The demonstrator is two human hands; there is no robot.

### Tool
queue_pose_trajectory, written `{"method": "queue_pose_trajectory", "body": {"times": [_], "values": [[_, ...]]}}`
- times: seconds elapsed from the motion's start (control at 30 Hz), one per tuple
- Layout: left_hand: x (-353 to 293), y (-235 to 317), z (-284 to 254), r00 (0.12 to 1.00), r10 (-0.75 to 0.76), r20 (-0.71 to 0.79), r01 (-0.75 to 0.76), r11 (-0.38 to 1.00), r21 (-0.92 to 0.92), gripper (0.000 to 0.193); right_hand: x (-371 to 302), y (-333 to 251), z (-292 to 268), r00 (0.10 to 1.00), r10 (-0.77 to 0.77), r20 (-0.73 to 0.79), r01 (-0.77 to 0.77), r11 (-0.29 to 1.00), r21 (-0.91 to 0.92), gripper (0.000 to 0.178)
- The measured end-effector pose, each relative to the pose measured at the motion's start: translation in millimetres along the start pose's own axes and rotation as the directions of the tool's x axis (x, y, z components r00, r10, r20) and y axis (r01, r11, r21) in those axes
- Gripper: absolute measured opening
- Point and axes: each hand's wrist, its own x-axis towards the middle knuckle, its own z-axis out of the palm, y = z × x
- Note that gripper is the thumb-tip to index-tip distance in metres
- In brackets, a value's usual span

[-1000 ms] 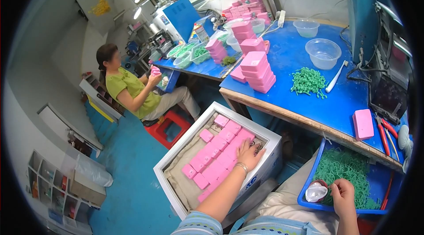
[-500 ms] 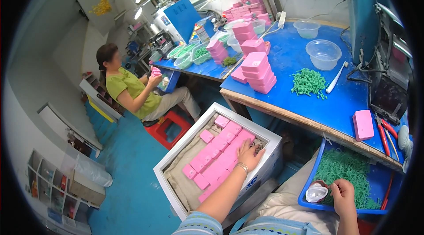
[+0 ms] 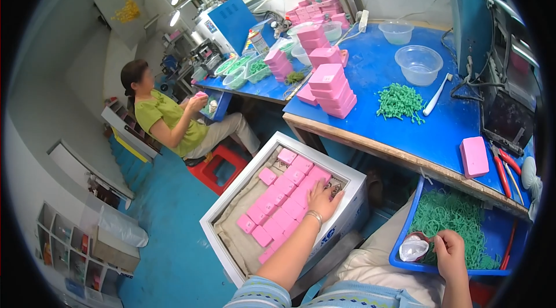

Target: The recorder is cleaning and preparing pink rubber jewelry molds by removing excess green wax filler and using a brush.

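In a white box [image 3: 353,183] lined with beige cloth [image 3: 234,221], rows of pink rectangular blocks [image 3: 270,202] lie side by side. My left hand [image 3: 324,201], a bracelet on its wrist, rests on the far right end of the rows, fingers stretched apart. My right hand [image 3: 450,253] is over a blue tray [image 3: 399,264] heaped with thin green strands [image 3: 452,215]. Its thumb and fingers are pinched together beside the brownish rim of a small cup-like holder with a crumpled white lining [image 3: 413,249]. Whatever the pinch holds is too small to make out.
On the blue table [image 3: 353,140] stand stacked pink blocks [image 3: 330,90], a pile of small green pieces [image 3: 399,102], clear plastic bowls [image 3: 419,66], a white-handled brush [image 3: 437,95], another pink block [image 3: 474,157] and red-handled pliers [image 3: 501,172]. A co-worker [image 3: 174,117] sits at left.
The view has shifted slightly. My left hand stays on the pink blocks and my right hand stays pinched over the blue tray. The co-worker's hands have lowered a little.
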Motion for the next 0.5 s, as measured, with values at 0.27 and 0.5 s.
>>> {"method": "queue_pose_trajectory", "body": {"times": [0.27, 0.5], "values": [[-0.5, -0.6, 0.8, 1.0, 0.003, -0.005, -0.003, 1.0, 0.008, 0.047, -0.7, -3.1, -1.3, 1.0, -0.006, 0.012, 0.006, 1.0, -0.027, 0.007], [0.4, -1.0, 0.8, 1.0, -0.019, 0.011, 0.02, 1.0, -0.005, 0.052, -0.8, -6.0, -0.8, 1.0, 0.006, 0.008, -0.006, 1.0, -0.029, 0.007]]}}
